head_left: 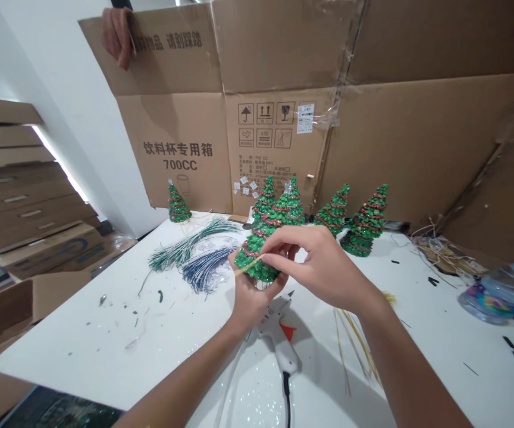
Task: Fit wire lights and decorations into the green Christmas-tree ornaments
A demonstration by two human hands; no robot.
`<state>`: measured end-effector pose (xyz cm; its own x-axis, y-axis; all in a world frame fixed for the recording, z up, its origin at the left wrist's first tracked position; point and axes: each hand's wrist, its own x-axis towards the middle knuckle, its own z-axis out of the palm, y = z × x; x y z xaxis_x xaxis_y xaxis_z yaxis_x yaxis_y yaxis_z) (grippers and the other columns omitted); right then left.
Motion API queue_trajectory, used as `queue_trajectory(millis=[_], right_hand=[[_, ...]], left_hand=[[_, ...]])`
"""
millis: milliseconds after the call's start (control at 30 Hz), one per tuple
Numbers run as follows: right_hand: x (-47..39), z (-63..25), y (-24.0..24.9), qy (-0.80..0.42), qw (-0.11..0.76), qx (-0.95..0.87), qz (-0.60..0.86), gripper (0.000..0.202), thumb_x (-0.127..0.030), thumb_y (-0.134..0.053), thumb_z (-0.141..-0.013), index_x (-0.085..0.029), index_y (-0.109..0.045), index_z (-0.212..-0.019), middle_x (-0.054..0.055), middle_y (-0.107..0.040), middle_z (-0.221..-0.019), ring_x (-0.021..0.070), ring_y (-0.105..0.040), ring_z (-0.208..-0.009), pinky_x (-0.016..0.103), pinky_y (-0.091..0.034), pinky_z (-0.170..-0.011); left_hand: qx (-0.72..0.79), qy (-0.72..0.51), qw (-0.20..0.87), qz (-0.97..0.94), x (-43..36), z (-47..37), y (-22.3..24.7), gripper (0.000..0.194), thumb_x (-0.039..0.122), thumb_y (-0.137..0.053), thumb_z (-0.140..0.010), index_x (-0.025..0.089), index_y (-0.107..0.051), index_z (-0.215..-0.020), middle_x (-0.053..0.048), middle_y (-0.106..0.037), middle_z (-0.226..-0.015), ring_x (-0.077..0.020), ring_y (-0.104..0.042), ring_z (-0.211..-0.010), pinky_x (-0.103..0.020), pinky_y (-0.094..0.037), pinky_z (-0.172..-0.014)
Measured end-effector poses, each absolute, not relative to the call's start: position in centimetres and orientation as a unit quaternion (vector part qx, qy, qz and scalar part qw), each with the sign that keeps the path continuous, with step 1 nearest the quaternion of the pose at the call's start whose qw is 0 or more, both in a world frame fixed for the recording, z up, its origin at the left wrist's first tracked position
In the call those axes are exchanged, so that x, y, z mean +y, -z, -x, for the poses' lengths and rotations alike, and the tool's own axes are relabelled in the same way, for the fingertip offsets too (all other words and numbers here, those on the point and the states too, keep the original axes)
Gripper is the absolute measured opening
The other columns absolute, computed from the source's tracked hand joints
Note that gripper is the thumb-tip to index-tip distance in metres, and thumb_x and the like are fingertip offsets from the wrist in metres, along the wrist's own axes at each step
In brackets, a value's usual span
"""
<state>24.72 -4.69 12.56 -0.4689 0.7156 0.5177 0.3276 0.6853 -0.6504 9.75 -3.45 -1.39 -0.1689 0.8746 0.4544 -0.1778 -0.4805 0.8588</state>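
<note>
My left hand (250, 306) is closed around the base of a small green Christmas tree (253, 245) with red garland, held tilted above the table. Over its front, my right hand (323, 258) pinches a thin yellow strand (248, 265) between thumb and fingertips. The strand lies across the lower part of the tree; whether it is fixed there I cannot tell. Below both hands lies a white hot glue gun (279, 342) with an orange trigger. More yellow strands (359, 339) rest under my right forearm.
Bundles of green strands (190, 246) and blue strands (206, 268) lie left of my hands. Several finished-looking trees (366, 220) stand along the cardboard wall (279, 47). A plastic bottle (498, 294) lies at the right. Another person's hand (118, 35) hangs over the cardboard's top edge.
</note>
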Motion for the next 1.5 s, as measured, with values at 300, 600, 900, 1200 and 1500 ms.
queue_trajectory(millis=[300, 600, 900, 1200, 1500], right_hand=[[-3.7, -24.9, -11.9, -0.207, 0.387, -0.830, 0.343, 0.013, -0.017, -0.069, -0.099, -0.022, -0.074, -0.088, 0.000, -0.071, -0.092, 0.0139, -0.063, -0.082, 0.030, -0.048, -0.073], [-3.4, -24.7, -11.4, -0.140, 0.353, -0.848, 0.369, 0.016, -0.023, -0.066, -0.103, -0.022, -0.069, -0.088, 0.000, -0.066, -0.094, 0.0150, -0.060, -0.081, 0.034, -0.046, -0.082], [-2.8, -25.1, -11.0, -0.168, 0.385, -0.836, 0.353, 0.007, -0.018, -0.072, -0.095, -0.024, -0.067, -0.097, -0.002, -0.067, -0.092, 0.0152, -0.061, -0.079, 0.032, -0.048, -0.072], [-2.4, -25.6, -11.0, -0.156, 0.420, -0.808, 0.383, 0.015, -0.022, -0.073, -0.093, -0.025, -0.059, -0.096, -0.002, -0.067, -0.090, 0.0168, -0.064, -0.079, 0.033, -0.050, -0.070], [-0.8, -24.2, -8.9, -0.192, 0.535, -0.668, 0.481, 0.051, -0.056, -0.074, -0.092, -0.026, -0.049, -0.125, 0.011, -0.068, -0.121, 0.0279, -0.068, -0.107, 0.046, -0.055, -0.089]], left_hand=[[0.331, -0.685, 0.381, -0.526, -3.4, -9.8, 1.5, 0.071, 0.033, -0.090, -0.080, 0.029, -0.039, -0.130, -0.008, -0.064, -0.131, -0.0296, -0.068, -0.122, -0.051, -0.055, -0.108], [0.335, -0.685, 0.407, -0.504, -3.4, -10.0, 1.2, 0.068, 0.030, -0.093, -0.076, 0.027, -0.042, -0.121, -0.006, -0.064, -0.126, -0.0282, -0.069, -0.119, -0.046, -0.057, -0.103], [0.325, -0.688, 0.409, -0.505, -3.0, -9.7, 1.9, 0.070, 0.031, -0.092, -0.078, 0.028, -0.040, -0.124, -0.006, -0.063, -0.128, -0.0261, -0.069, -0.117, -0.043, -0.056, -0.102], [0.343, -0.682, 0.417, -0.493, -3.0, -9.6, 2.0, 0.075, 0.034, -0.093, -0.078, 0.029, -0.037, -0.128, -0.008, -0.062, -0.133, -0.0253, -0.068, -0.119, -0.044, -0.053, -0.106], [0.369, -0.684, 0.387, -0.497, -3.4, -9.6, 1.4, 0.077, 0.041, -0.092, -0.076, 0.029, -0.038, -0.129, -0.011, -0.059, -0.140, -0.0261, -0.067, -0.121, -0.044, -0.053, -0.109]])
